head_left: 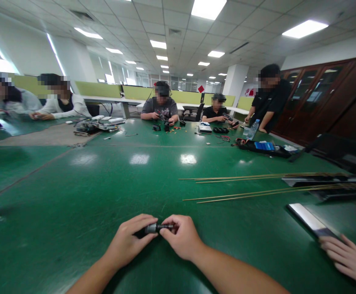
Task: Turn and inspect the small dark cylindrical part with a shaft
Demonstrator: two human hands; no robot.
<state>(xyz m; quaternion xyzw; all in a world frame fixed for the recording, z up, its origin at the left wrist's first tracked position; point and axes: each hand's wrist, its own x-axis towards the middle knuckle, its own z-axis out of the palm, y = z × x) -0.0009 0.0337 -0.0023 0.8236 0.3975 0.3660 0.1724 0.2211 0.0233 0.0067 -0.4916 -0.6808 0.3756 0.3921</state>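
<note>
Low over the green table, my left hand is closed around a short dark grey cylinder. A thinner black ridged shaft sticks out of the cylinder's right end, in line with it. The fingertips of my right hand are closed in a pinch on that shaft's right part. Both parts lie roughly level between my hands. My fingers cover the cylinder's left end and some of the shaft, and the exact kind of device cannot be made out.
Thin brass-coloured rods lie to the right. Nearer, another person's hand rests by a pale flat device. Across the table sit several people among electronics, a water bottle and a black tray.
</note>
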